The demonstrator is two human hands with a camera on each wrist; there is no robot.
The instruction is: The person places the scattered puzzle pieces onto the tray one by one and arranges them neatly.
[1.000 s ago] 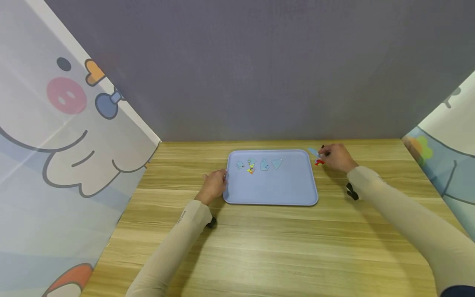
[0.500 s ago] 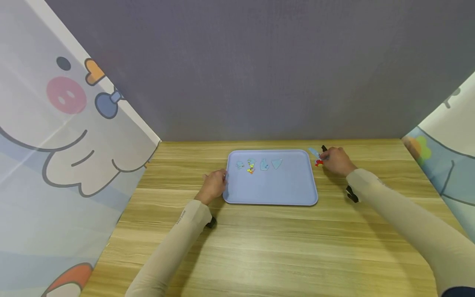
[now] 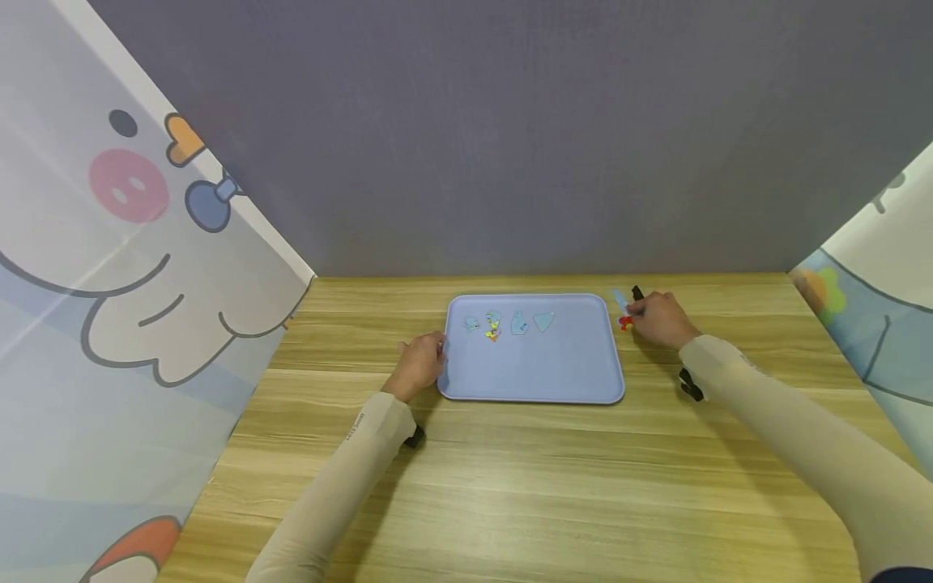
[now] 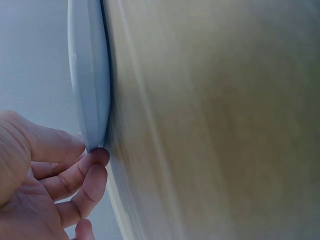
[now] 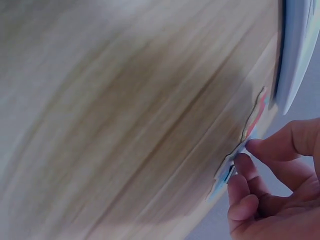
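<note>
At the left, your left hand (image 3: 420, 362) pinches the left rim of the pale blue tray (image 3: 532, 374) between thumb and fingers. The tray looks like stiff, light plastic, likely to slide on the tabletop (image 3: 539, 486) if pushed, so the rim is a sensible place to steady it.

Along the tray's far side, left to right, lie a small pale blue piece (image 3: 471, 324), a blue-and-yellow piece (image 3: 494, 322), a rounded blue piece (image 3: 519, 325) and a triangular piece (image 3: 543, 322).

Just right of the tray and apart from it, your right hand (image 3: 661, 319) pinches the edge of a blue-and-red piece (image 3: 621, 303) between thumb and fingers; whether it is fully clear of the tabletop you cannot tell. It looks thin, flat and nearly weightless, perhaps card: hold it lightly by the edge, since squeezing hard could bend it.
</note>
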